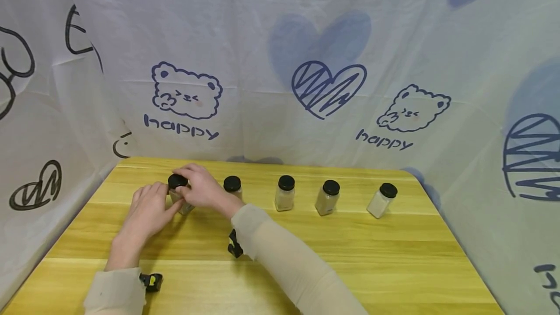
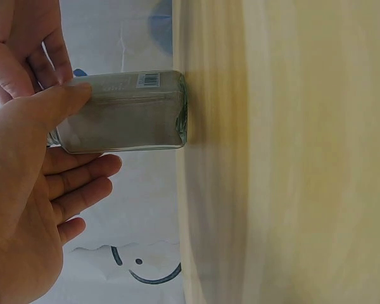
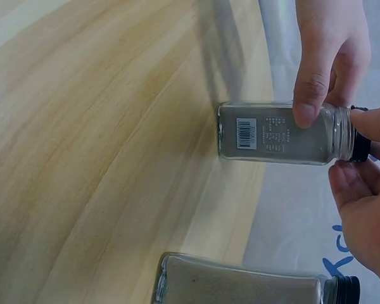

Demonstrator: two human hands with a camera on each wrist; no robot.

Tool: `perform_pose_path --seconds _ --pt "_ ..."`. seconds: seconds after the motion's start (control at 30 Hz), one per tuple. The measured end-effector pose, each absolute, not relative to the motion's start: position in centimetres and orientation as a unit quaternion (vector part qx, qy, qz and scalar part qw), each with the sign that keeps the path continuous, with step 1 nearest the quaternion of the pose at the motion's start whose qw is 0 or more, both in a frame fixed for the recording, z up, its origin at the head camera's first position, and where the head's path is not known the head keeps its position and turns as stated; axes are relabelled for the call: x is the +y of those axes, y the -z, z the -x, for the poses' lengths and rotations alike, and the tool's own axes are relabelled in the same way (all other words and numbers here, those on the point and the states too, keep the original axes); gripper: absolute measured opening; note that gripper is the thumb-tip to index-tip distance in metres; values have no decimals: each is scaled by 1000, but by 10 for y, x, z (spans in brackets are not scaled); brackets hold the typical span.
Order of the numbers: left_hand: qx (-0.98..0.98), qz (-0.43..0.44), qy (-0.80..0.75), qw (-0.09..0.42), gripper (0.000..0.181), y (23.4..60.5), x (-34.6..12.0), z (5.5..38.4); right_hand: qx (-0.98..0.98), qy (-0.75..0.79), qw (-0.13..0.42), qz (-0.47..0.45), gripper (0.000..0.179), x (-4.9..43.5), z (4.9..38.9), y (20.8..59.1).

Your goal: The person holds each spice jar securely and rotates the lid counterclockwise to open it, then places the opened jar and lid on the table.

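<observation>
At the left end of a row stands a square glass spice jar [image 1: 186, 208] with pale grey-brown contents and a black lid [image 3: 361, 145]. Around its body, the left hand [image 1: 148, 210] grips with the thumb on one side and the fingers behind. The right hand [image 1: 203, 186] pinches the lid between thumb and fingers from above. A barcode label [image 3: 246, 133] and small print show on the glass in the right wrist view. The jar's base is right at the tabletop in the left wrist view.
Nearest to the right hand is a second jar [image 1: 233, 186], partly behind that hand. Further right stand a third jar [image 1: 285, 200], a fourth jar [image 1: 326, 203] and a jar with whiter contents [image 1: 378, 205]. A printed cloth [image 1: 258, 111] hangs behind the wooden table [image 1: 393, 266].
</observation>
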State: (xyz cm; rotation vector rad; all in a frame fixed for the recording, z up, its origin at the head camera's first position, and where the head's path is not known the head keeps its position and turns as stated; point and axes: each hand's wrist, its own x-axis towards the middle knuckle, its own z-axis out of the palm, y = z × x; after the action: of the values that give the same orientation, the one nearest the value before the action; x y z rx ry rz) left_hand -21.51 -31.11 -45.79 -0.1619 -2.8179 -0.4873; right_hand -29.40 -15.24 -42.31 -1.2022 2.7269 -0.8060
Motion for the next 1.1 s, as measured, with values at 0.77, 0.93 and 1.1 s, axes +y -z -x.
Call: perform_pose_path --seconds 0.77,0.93,1.1 --pt "-975 49 174 128 55 459 -311 216 866 342 -25 365 55 -123 276 417" --pt "-975 50 176 129 53 459 -311 216 846 387 -10 368 54 -115 267 417" --pt "-975 51 179 125 55 458 -310 216 833 417 12 365 48 -107 260 420"
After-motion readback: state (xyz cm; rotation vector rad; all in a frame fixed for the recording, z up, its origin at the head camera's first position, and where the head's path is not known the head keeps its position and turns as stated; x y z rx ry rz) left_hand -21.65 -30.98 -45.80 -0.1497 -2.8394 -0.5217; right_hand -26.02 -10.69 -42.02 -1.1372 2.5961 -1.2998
